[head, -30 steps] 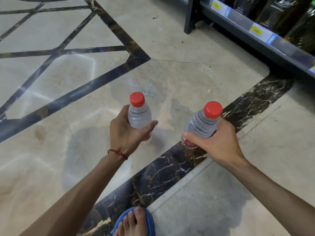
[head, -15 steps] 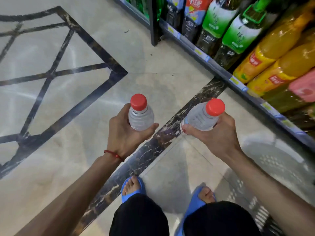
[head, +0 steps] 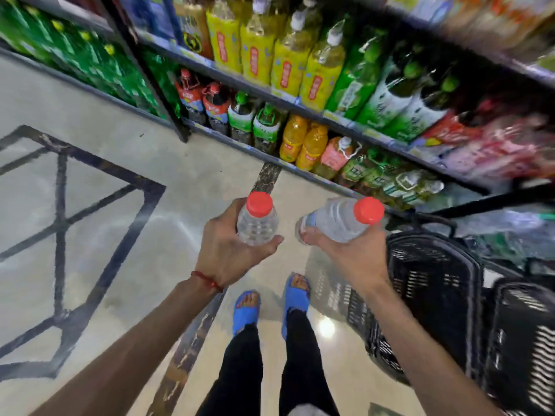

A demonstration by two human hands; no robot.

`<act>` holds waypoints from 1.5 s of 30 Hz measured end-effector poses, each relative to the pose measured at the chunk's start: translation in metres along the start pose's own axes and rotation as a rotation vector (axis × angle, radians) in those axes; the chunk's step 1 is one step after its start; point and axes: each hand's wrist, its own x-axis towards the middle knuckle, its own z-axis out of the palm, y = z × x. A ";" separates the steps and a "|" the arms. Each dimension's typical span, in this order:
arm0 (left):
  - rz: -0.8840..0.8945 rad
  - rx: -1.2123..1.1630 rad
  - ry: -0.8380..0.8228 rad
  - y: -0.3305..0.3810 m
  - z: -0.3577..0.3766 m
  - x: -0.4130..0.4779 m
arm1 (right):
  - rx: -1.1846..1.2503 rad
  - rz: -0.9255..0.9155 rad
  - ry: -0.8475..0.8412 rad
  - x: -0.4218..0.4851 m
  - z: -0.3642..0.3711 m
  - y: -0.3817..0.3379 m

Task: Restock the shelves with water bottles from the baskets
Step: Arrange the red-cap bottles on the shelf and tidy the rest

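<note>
**Fig.** Carry phase, head view. L hand (head: 228, 250), centre of frame, has thumb & fingers wrapped round the lower body of the L bottle (head: 257, 223), which is upright w/ a red cap. R hand (head: 351, 253), just right of centre, cups the R bottle (head: 339, 219) from below w/ fingers curled round it; this bottle is tilted, cap toward the right. Both bottles are in the air over the floor (head: 120, 205), near each other but apart. They are short of the shelves (head: 342, 119) that cross the upper frame. A black basket (head: 432, 295) stands at lower right, beside the R forearm.

Risks, as judged:
1. R bottle lies slanted w/ little grip over its top. A quick swing may roll it off and drop it on the hard floor near the sandalled feet (head: 246, 310).
2. Shelves look packed w/ tea & juice. Pushing in w/out a free slot could topple neighbours. No water slot can be made out, since the right side is blurred.
3. Basket is close to the R leg, so it is a trip or knock hazard.
4. Both hands are full, so none is free to steady stock.
</note>
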 end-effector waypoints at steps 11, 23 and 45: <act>0.330 0.059 -0.389 0.154 0.055 -0.050 | 0.163 0.078 0.403 -0.159 -0.138 -0.071; 0.457 -0.003 -0.753 0.259 0.221 -0.232 | 0.160 0.079 0.835 -0.366 -0.327 -0.011; 0.702 0.031 -0.978 0.418 0.554 -0.474 | 0.136 0.048 1.109 -0.535 -0.686 0.125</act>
